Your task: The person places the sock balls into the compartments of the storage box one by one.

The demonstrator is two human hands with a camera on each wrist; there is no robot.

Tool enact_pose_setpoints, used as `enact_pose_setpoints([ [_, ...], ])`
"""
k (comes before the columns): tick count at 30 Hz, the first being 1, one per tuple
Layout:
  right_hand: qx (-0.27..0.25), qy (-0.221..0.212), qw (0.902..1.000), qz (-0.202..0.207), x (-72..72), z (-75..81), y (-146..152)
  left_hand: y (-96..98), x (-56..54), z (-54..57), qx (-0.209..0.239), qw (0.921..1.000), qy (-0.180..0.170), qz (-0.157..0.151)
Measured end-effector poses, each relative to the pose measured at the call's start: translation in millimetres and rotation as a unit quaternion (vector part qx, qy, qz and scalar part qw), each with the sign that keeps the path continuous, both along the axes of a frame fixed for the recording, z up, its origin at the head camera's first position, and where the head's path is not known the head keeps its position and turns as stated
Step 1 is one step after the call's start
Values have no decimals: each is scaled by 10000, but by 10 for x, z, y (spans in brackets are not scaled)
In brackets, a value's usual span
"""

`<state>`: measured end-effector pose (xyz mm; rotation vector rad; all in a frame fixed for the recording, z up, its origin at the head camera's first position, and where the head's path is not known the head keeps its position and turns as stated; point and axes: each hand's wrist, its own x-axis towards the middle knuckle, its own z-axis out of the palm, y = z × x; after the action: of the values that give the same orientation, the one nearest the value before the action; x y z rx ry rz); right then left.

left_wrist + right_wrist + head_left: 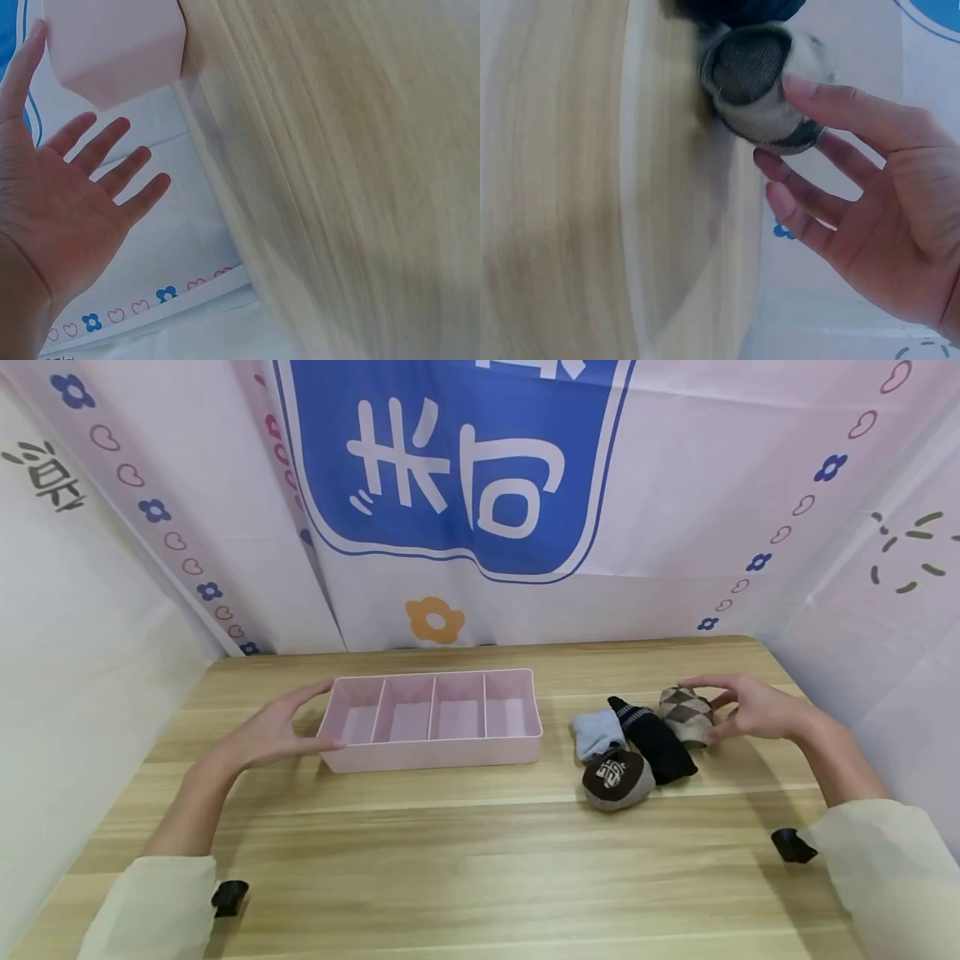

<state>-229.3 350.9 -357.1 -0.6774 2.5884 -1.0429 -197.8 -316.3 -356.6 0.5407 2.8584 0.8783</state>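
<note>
A pink box (435, 753) with several compartments stands on the table, and nothing lies in its compartments. My left hand (262, 735) spans its left end, thumb at the front corner and fingers toward the back corner; in the left wrist view the hand (71, 202) is spread with straight fingers. On the right, my right hand (761, 706) holds a rolled argyle sock (686, 717) between thumb and fingers, and the rolled sock's (761, 90) open end shows in the right wrist view. Against it lies a black sock bundle (656, 743), with a light blue bundle (596, 732) and a brown-grey bundle (618, 779) alongside.
A wooden table (465, 877) fills the lower view. Behind it hangs a printed cloth (645, 527) with a blue sign, and more white cloth (97, 593) hangs at the left side.
</note>
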Motion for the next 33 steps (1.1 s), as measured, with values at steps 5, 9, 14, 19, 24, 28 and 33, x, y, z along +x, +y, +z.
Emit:
enact_pose_setpoints([
  [5,-72,4,10000,-57,-11,-54,44,-11,-14,-18,22,9999,-116,-2],
  [9,-197,15,9998,-72,-10,-107,46,-18,-12,-33,111,9998,-189,-6],
  [14,-295,151,9994,-94,-32,-153,41,-21,-12,-45,247,9993,-298,-1],
  [19,-376,197,9989,-177,-35,-181,55,-36,-12,-52,318,9989,-345,-6],
  [24,-535,178,9976,-406,-11,-179,77,-45,-25,-81,425,9984,-381,-39],
  [28,-660,307,9955,-614,-7,-159,96,-42,-25,-84,476,9978,-468,-20],
  [33,-803,568,9923,-749,-11,-96,78,-40,-22,-72,384,9981,-477,-6],
])
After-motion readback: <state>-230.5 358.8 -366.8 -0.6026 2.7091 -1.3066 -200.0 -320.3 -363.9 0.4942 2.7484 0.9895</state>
